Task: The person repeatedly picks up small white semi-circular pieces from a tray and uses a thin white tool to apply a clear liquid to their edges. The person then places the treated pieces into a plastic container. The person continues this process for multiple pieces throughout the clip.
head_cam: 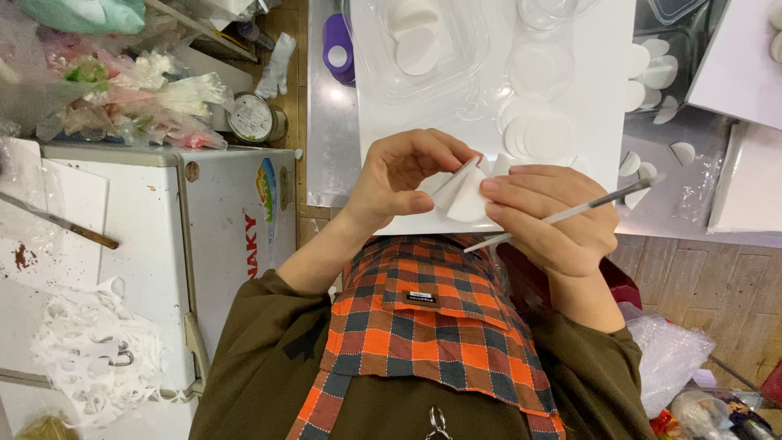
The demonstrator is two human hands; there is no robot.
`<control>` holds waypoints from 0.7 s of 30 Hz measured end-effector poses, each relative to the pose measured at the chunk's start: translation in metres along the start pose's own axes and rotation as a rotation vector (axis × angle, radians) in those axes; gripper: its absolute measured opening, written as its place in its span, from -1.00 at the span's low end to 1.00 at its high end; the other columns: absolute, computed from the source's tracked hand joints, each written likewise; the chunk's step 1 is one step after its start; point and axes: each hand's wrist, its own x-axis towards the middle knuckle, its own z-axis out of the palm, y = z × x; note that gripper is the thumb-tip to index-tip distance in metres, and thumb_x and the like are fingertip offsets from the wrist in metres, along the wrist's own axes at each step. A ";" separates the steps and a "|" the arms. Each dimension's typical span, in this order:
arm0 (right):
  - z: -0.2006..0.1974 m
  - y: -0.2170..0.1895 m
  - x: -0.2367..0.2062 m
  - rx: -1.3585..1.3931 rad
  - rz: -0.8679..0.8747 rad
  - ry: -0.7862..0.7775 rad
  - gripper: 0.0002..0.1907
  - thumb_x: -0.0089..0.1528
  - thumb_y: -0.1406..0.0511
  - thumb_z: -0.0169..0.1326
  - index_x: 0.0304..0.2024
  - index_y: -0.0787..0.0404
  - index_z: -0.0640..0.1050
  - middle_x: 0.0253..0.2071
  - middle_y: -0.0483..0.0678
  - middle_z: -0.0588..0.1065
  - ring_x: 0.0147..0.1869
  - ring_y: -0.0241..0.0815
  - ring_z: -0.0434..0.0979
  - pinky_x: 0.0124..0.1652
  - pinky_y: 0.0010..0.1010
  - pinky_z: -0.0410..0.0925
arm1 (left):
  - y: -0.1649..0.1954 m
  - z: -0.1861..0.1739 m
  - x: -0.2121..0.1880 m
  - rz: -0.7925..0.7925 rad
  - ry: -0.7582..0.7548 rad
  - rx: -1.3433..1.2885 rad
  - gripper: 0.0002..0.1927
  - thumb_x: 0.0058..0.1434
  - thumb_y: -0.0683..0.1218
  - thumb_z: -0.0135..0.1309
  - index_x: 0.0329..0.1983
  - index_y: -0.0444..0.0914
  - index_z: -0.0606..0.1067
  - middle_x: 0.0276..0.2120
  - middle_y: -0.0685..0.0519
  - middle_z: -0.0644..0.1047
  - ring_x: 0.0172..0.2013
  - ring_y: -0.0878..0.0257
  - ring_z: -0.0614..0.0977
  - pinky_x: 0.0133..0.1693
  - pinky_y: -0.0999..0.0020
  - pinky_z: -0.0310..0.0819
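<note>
My left hand [401,178] pinches a small folded white paper piece [464,194] between thumb and fingers, just above the near edge of a white board [599,98]. My right hand [550,216] touches the same folded piece with its fingertips and also grips a thin grey stick-like tool [590,207] that points out to the right. A stack of white paper circles [539,134] lies on the board just beyond both hands. An orange and grey checked apron [423,326] covers my lap below.
A clear plastic tray [415,45] with white circles stands at the board's far side, beside a purple punch [336,45]. A white chest freezer [155,236] stands to the left with cut paper on it. More half circles [648,77] lie to the right.
</note>
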 end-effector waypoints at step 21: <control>0.017 0.006 -0.003 -0.126 -0.026 0.076 -0.90 0.21 0.55 0.19 -0.31 0.30 0.62 -0.29 0.03 0.62 -0.19 -0.02 0.67 -0.05 -0.18 0.58 | 0.017 0.033 -0.007 0.361 0.192 0.810 -0.72 0.28 -0.28 0.24 0.06 -0.25 0.59 0.02 -0.02 0.61 0.00 0.22 0.69 -0.02 0.42 0.64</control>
